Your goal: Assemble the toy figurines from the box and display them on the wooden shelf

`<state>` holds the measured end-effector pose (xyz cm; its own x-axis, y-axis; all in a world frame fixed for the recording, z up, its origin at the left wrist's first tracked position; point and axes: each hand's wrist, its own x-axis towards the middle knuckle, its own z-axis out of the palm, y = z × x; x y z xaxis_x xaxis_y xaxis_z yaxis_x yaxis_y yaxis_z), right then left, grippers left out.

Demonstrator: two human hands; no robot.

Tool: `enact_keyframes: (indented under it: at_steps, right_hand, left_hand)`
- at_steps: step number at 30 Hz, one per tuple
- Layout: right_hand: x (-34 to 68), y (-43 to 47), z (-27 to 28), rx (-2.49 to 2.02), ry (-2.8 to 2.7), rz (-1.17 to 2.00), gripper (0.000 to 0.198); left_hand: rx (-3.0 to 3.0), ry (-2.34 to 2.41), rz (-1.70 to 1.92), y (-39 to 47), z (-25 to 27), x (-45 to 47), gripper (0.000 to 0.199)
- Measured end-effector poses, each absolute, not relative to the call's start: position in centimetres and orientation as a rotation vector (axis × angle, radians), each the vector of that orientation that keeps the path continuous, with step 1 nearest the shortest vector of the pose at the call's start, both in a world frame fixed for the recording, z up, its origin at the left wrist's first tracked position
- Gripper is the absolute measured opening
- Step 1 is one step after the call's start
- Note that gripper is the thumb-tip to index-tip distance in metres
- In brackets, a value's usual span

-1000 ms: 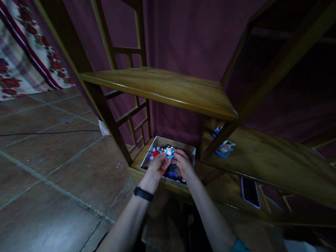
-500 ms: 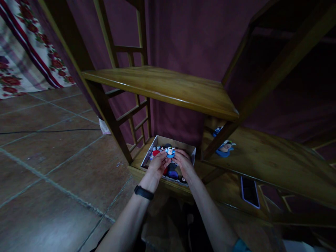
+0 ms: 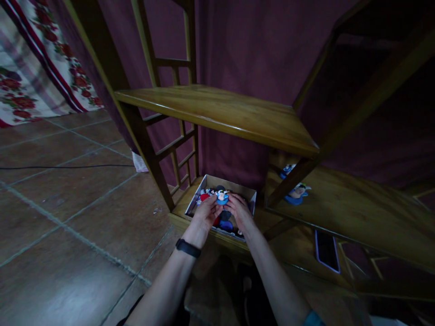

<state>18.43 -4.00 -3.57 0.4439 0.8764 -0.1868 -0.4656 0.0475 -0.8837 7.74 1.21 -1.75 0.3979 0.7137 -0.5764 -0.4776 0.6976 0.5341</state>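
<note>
Between my two hands is a small blue-and-white figurine [image 3: 222,197] on a round blue base. My left hand [image 3: 205,213] pinches it from the left, and the fingers of my right hand [image 3: 238,207] close on its right side. Both hands are over an open cardboard box [image 3: 254,199] on the low wooden shelf. Inside the box lie several more small figures, among them a red piece [image 3: 204,197] and a blue round piece [image 3: 225,225]. My hands cover part of the contents.
Two similar figurines stand on the shelf to the right, the nearer one [image 3: 296,194] beside a slanted post. A phone [image 3: 326,251] lies lower right. The upper wooden shelf [image 3: 217,111] juts out above the box. A dark cable [image 3: 68,167] crosses the tiled floor.
The view has shifted slightly, so the shelves and box sit a little farther right. The figurine stays between both hands, turned a little.
</note>
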Motion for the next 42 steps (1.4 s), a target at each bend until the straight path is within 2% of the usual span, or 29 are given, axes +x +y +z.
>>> enact_keyframes:
  at_steps: [10, 31, 38, 42]
  right_hand:
    - [18.9, -4.2, -4.0, -1.085, -0.481, 1.085, 0.023]
    - [18.9, -4.1, -4.1, -1.115, -0.468, 1.094, 0.029]
    - [19.1, -4.3, -3.9, -1.125, -0.528, 1.077, 0.027]
    - [19.0, -4.5, -3.9, -1.113, -0.555, 1.050, 0.027]
  left_hand:
    - [0.370, 0.852, 0.760, 1.0, -2.0, 7.9, 0.007]
    - [0.373, 0.864, 0.761, 1.0, -2.0, 7.9, 0.003]
    - [0.555, 0.800, 0.865, 0.4, -1.7, 8.0, 0.010]
    - [0.704, 0.786, 0.919, 0.0, -1.9, 7.9, 0.026]
